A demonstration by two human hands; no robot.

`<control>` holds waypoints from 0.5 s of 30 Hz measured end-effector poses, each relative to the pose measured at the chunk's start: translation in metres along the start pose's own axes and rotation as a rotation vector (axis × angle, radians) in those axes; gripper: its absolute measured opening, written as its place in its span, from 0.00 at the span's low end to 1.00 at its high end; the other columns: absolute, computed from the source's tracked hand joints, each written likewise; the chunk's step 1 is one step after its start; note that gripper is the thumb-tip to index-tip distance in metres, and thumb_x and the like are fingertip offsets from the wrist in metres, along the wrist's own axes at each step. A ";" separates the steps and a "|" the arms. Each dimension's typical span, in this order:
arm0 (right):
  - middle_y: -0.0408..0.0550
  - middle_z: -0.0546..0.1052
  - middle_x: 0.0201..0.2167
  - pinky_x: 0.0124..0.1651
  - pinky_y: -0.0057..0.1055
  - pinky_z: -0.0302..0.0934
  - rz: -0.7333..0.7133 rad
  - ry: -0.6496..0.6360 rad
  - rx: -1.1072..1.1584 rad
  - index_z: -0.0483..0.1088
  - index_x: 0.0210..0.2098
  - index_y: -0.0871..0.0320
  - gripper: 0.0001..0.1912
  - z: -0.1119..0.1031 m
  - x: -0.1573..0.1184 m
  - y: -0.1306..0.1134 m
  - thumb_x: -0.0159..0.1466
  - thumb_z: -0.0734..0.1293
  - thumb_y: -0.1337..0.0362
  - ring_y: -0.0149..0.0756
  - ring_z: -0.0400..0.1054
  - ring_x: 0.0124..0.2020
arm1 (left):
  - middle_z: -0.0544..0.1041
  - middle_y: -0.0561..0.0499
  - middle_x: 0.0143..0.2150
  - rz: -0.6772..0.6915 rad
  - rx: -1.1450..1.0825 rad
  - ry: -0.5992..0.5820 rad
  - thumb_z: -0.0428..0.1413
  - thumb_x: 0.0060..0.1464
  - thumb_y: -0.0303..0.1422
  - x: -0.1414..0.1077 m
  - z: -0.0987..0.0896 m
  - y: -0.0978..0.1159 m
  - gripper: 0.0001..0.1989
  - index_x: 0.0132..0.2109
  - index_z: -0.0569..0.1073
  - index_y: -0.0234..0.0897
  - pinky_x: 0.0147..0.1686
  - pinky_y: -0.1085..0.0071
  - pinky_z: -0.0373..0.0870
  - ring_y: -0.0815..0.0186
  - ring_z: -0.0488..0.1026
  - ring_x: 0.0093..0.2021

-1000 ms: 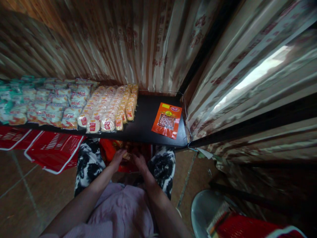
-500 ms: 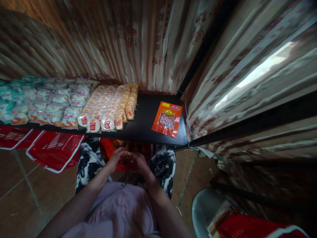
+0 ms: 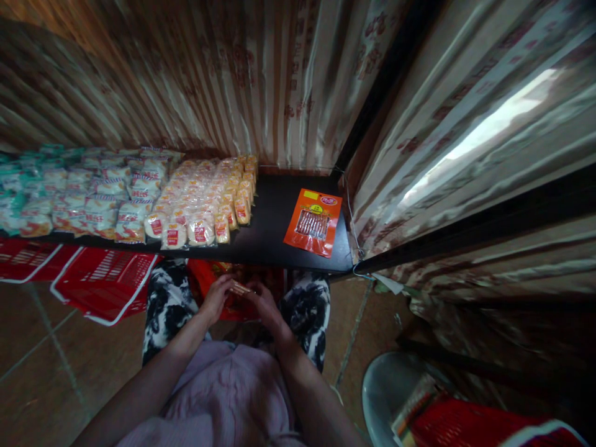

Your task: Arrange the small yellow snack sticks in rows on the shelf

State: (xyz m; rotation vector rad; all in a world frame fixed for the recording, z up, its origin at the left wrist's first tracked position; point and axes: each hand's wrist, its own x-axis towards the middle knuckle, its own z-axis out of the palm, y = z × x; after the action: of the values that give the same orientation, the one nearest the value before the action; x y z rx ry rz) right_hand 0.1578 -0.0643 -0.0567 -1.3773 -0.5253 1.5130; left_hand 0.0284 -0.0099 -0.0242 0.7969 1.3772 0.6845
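Observation:
Between my two hands, just below the black shelf's front edge, is a small, thin, light brown item (image 3: 239,288). My left hand (image 3: 218,297) pinches its left end, and my right hand (image 3: 264,304) holds its right end. What the item is cannot be made out. Beneath the hands, a red basket (image 3: 242,313) with orange-red packaging (image 3: 200,276) sits between my knees, in shadow. An orange-red packet (image 3: 314,222) with a clear window showing thin sticks lies flat on the shelf's right end.
Rows of wrapped snacks (image 3: 200,198) cover the left and middle of the black shelf (image 3: 270,217). Red baskets (image 3: 107,279) stand under it at left. A grey tub (image 3: 377,391) holding red and other items is at lower right. Curtains hang behind and to the right.
The item between my hands has turned and shows more of its length. My fingers have shifted slightly around it. The view has moved a little.

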 end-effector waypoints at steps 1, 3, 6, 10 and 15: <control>0.41 0.74 0.30 0.40 0.27 0.58 -0.006 -0.004 -0.005 0.69 0.32 0.58 0.14 0.000 -0.001 -0.001 0.46 0.68 0.61 0.33 0.66 0.35 | 0.75 0.53 0.32 0.001 -0.006 -0.005 0.55 0.37 0.33 -0.001 0.000 0.001 0.16 0.38 0.73 0.35 0.32 0.75 0.65 0.67 0.72 0.35; 0.41 0.73 0.31 0.40 0.27 0.58 -0.019 -0.022 -0.014 0.69 0.33 0.58 0.14 0.000 -0.003 -0.002 0.46 0.68 0.62 0.33 0.66 0.35 | 0.75 0.52 0.31 0.003 -0.018 -0.017 0.55 0.36 0.32 -0.002 0.000 0.002 0.16 0.38 0.73 0.34 0.32 0.75 0.66 0.67 0.72 0.33; 0.41 0.73 0.32 0.40 0.27 0.59 -0.043 -0.057 -0.053 0.68 0.35 0.57 0.14 0.000 -0.005 -0.003 0.47 0.66 0.63 0.34 0.66 0.36 | 0.76 0.52 0.31 -0.002 -0.032 -0.029 0.54 0.34 0.30 -0.004 0.000 0.005 0.17 0.37 0.73 0.34 0.32 0.74 0.67 0.67 0.72 0.32; 0.42 0.74 0.35 0.41 0.28 0.61 -0.081 -0.072 -0.131 0.67 0.40 0.56 0.17 0.000 -0.006 -0.002 0.49 0.65 0.66 0.34 0.67 0.38 | 0.77 0.50 0.34 -0.011 -0.067 -0.036 0.53 0.32 0.28 -0.008 0.004 0.011 0.19 0.37 0.73 0.33 0.34 0.72 0.67 0.66 0.73 0.33; 0.45 0.73 0.45 0.48 0.30 0.61 -0.174 -0.140 -0.069 0.64 0.46 0.56 0.23 0.000 -0.007 -0.002 0.50 0.66 0.67 0.36 0.67 0.45 | 0.78 0.51 0.34 -0.017 -0.115 -0.049 0.53 0.31 0.26 -0.012 0.009 0.020 0.20 0.37 0.73 0.33 0.34 0.73 0.67 0.66 0.73 0.33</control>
State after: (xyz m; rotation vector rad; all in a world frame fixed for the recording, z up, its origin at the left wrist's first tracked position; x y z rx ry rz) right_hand 0.1579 -0.0695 -0.0518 -1.2486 -0.7713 1.4666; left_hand 0.0372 -0.0091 -0.0004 0.7054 1.2873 0.7207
